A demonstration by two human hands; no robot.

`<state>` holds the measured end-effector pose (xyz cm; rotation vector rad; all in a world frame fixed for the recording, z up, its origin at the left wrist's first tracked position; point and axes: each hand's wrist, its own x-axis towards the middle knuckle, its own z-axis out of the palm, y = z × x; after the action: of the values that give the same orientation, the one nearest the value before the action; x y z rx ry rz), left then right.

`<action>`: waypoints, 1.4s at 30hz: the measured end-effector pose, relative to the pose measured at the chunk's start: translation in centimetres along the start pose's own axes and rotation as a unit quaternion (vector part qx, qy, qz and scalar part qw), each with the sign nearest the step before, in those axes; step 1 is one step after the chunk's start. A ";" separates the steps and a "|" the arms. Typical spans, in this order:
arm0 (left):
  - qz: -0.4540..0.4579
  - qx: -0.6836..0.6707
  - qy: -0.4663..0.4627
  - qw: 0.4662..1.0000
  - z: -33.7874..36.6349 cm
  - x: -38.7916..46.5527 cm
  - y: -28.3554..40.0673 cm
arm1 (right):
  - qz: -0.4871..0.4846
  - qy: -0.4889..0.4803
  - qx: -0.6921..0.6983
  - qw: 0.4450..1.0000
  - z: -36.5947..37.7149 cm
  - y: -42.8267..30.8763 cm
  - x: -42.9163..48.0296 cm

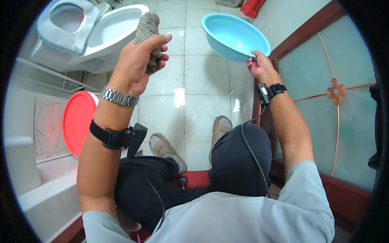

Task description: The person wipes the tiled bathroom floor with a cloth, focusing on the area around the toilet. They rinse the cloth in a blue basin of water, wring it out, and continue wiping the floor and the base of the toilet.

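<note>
A bunched grey-brown cloth (pixel 147 25) is gripped in my left hand (pixel 146 57), at the upper left over the tiled floor. It stands up above the fist, and a smaller end shows below the thumb. At the upper right my right hand (pixel 260 64) pinches the near rim of a light blue plastic basin (pixel 231 38), thumb on the inside. The basin is tilted and its inner side shows. The fingers under its rim are partly hidden.
A toilet (pixel 118 25) with a white seat cover (pixel 65 45) stands at the upper left. Below it is a bucket with a red lid (pixel 79 123). A frosted glass door (pixel 316 121) is on the right. A red plastic object (pixel 251 8) lies at the top. Slippers (pixel 165 147) rest on the floor tiles.
</note>
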<state>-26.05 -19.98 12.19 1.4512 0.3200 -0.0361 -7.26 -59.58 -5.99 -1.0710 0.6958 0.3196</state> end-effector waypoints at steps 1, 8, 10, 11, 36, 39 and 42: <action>-0.013 -0.015 -0.002 1.000 0.1 -1.8 0.4 | 0.011 -0.001 0.007 1.000 -1.5 0.3 -0.6; -0.047 -0.110 0.044 0.992 -1.6 -6.7 1.7 | 0.021 0.015 0.006 1.000 -2.3 -0.3 -0.9; -0.043 -0.123 0.055 0.990 -1.4 -6.1 1.0 | -0.019 0.012 0.011 1.000 -0.7 -2.3 -1.9; -0.037 -0.131 0.055 0.989 -1.3 -5.8 0.5 | -0.040 0.004 0.010 0.999 -0.1 -3.5 -3.0; -0.025 0.066 -0.005 0.998 2.4 2.7 -9.3 | -0.350 -0.070 -0.041 0.933 -3.5 -2.2 -63.9; 0.011 0.046 -0.017 0.999 3.6 2.3 -9.0 | -0.458 -0.084 -0.040 0.884 -4.2 -0.7 -71.7; 0.037 0.064 -0.057 0.996 4.1 2.7 -9.0 | -0.524 -0.013 -0.087 0.847 -4.5 -0.5 -77.9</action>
<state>-24.60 -24.66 3.15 1.5796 0.1724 -0.0799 -66.78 -56.99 44.38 -1.4600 -0.0232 -0.5647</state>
